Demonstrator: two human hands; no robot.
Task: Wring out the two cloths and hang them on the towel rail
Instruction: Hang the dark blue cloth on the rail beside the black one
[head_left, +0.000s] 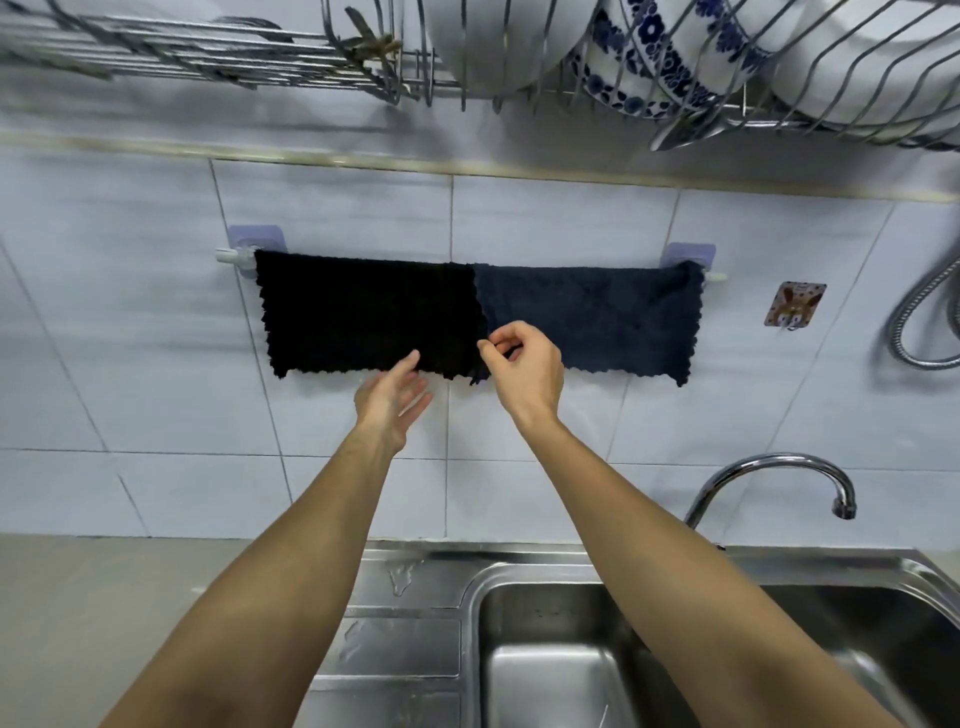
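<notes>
A white towel rail (228, 255) is fixed to the tiled wall by two pale adhesive mounts. Two cloths are draped over it side by side: a black cloth (363, 312) at left and a dark blue cloth (613, 317) at right, their inner edges apparently touching.

The towel rail (228, 255) is mostly buried under both cloths, the sink (545, 670) gets chopped at 6 o'clock, and the hose (914, 317) runs off at 3 o'clock.
</notes>
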